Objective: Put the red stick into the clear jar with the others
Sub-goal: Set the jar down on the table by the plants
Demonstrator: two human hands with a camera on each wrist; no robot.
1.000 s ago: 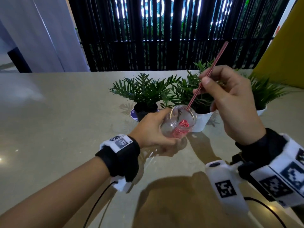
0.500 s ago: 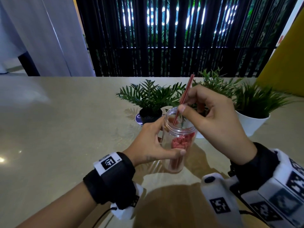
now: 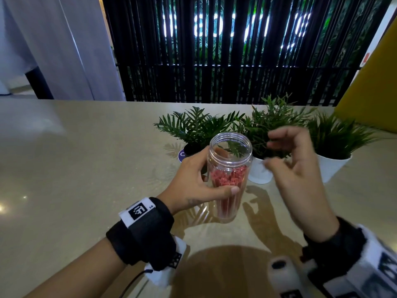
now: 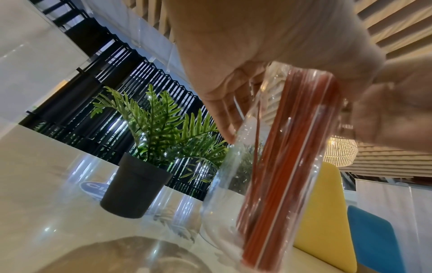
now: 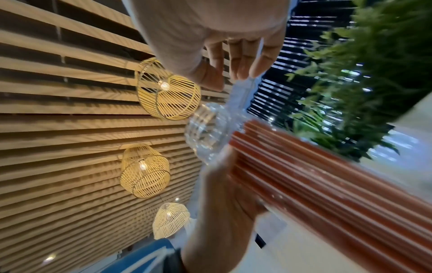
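The clear jar (image 3: 229,155) stands upright on the beige table, its lower half packed with red sticks (image 3: 228,179). My left hand (image 3: 193,179) grips the jar from the left, thumb across its front. In the left wrist view the red sticks (image 4: 287,166) fill the jar (image 4: 224,194) below my palm. My right hand (image 3: 294,166) hovers just right of the jar's mouth, fingers loosely spread and blurred, holding nothing. In the right wrist view the right hand's fingers (image 5: 243,61) hang relaxed above the jar's rim (image 5: 205,133) and the stick bundle (image 5: 327,175).
Three potted plants stand behind the jar: one in a black pot (image 3: 193,148), two in white pots (image 3: 330,168). A yellow panel (image 3: 373,87) rises at the right. A black slatted screen (image 3: 214,50) runs behind the table (image 3: 75,168).
The red stick has gone down into the jar and my right hand has let go and drawn back to the right. The jar has come upright.
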